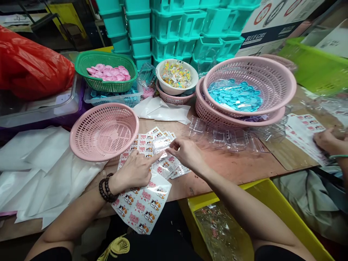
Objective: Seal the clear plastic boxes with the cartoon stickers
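Observation:
Sheets of cat stickers [141, 210] lie overlapping on the table in front of me, one hanging over the near edge. Above them is a small clear plastic case [161, 144], which my right hand [187, 154] pinches at its right side between thumb and fingers. My left hand [134, 170] rests over the sheets with its index finger stretched out to the case's near edge; its other fingers are loosely curled, with no object visible in them. Whether a sticker is under that fingertip is too small to tell. Several more clear cases [220, 137] lie right of my right hand.
A pink basket [81, 139] stands at left beside white sheets [49, 181]. Behind are a green basket [106, 86], a white bowl [163, 85] and stacked pink baskets [282, 81] with blue pieces. A yellow crate [285, 206] sits below the edge. Another person's hand [330, 141] is at right.

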A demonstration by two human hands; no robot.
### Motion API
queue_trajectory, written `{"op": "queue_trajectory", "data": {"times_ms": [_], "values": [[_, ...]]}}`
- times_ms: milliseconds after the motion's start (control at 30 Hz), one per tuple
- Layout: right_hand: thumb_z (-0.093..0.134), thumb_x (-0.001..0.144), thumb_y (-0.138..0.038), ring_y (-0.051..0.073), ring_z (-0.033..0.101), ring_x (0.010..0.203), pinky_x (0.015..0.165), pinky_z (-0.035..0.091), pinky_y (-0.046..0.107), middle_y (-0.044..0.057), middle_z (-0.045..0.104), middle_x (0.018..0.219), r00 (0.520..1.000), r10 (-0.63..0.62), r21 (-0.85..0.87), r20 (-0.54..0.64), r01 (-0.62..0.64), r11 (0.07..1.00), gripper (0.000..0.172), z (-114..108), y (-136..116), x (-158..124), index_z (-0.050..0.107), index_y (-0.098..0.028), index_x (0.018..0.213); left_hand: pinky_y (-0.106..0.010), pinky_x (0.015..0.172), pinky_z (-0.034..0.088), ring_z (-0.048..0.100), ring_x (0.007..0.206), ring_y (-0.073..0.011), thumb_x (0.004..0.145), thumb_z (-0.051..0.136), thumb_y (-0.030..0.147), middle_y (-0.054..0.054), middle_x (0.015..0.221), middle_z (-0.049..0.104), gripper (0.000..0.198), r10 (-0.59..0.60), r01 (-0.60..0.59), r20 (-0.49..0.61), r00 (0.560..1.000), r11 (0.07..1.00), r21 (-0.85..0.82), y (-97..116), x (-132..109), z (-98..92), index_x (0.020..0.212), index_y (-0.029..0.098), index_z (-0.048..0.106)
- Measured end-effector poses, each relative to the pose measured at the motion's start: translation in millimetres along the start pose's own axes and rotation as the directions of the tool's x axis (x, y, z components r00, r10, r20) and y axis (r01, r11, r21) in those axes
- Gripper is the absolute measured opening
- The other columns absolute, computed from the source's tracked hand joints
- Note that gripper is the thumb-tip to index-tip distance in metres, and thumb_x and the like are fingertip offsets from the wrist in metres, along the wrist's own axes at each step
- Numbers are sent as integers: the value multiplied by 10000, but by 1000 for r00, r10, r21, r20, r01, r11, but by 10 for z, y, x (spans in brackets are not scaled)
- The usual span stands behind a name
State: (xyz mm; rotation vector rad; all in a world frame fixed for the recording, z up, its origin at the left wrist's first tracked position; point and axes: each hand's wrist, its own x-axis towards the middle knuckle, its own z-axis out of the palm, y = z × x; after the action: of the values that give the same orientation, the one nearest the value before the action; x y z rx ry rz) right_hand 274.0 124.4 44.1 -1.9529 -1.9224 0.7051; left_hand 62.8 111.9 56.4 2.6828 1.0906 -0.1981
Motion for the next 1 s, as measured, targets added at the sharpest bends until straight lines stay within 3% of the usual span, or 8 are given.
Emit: {"op": "queue_trajectory", "data": {"times_ms": [167, 300, 400, 467, 633, 767, 867, 1000], "values": [[650, 909, -425, 262, 690, 753, 623, 439, 314, 105, 747, 845, 990, -13, -254, -140, -23, 967, 386, 36, 51, -142, 626, -181, 1208, -447, 858, 420, 627, 801, -265, 792, 458, 132, -76, 822, 684, 765, 7, -7, 4, 1000, 1000, 22, -10, 22, -1, 1548, 207, 367], [598, 933, -448, 248, 676, 809, 687, 490, 337, 118, 719, 915, 914, -105, -69, -392, 85, 994, 373, -26, 30, -418, 616, -172, 1184, -442, 828, 466, 622, 782, -253, 784, 469, 139, -58, 810, 682, 747, -24, 20, -79, 997, 998, -59, -15, -55, -36, 1525, 209, 409], [705, 832, -522, 228, 660, 896, 768, 526, 350, 95, 704, 1003, 945, -241, 256, -220, 294, 921, 431, -10, -103, -684, 637, -195, 1105, -435, 823, 499, 628, 794, -235, 768, 481, 126, -60, 872, 698, 702, -75, 28, -198, 977, 973, -231, -3, -225, -104, 1468, 187, 486], [745, 782, -549, 201, 657, 854, 740, 537, 334, 63, 705, 958, 963, -269, 510, 12, 225, 830, 439, 37, -179, -797, 648, -199, 1028, -427, 826, 520, 640, 793, -216, 794, 507, 142, -53, 896, 700, 643, -116, 20, -226, 967, 922, -387, -16, -366, -136, 1434, 192, 522], [759, 763, -565, 146, 611, 643, 611, 502, 282, -6, 640, 690, 946, -175, 716, 273, -78, 694, 414, 78, -181, -836, 620, -180, 823, -346, 782, 585, 691, 864, -190, 745, 790, 315, -59, 1025, 716, 682, -300, 81, -79, 951, 484, -871, -130, -644, -23, 1379, 214, 560], [718, 830, -518, 225, 658, 833, 745, 524, 382, 71, 726, 903, 954, -237, 408, 182, 146, 901, 341, 2, -257, -918, 671, -199, 942, -288, 705, 606, 720, 773, -168, 711, 843, 304, -52, 873, 750, 567, -321, 101, 85, 943, 35, -994, -84, -740, 109, 1218, 135, 653], [741, 841, -428, 274, 646, 1021, 969, 445, 515, 85, 742, 1075, 916, -400, 165, -10, 396, 903, 311, -4, -409, -1041, 679, -233, 1075, -264, 720, 603, 731, 792, -165, 716, 833, 239, -62, 903, 775, 351, -309, 89, 83, 948, 7, -996, 56, -793, 125, 1036, 130, 737], [654, 929, -305, 161, 687, 726, 1016, 423, 482, -14, 757, 799, 884, -464, 246, -58, 463, 851, 93, 77, -510, -1205, 683, -237, 872, -223, 648, 559, 695, 699, -141, 755, 798, 252, -44, 794, 771, 157, -319, 3, -24, 947, 85, -996, 221, -904, 181, 854, 132, 776]]}}
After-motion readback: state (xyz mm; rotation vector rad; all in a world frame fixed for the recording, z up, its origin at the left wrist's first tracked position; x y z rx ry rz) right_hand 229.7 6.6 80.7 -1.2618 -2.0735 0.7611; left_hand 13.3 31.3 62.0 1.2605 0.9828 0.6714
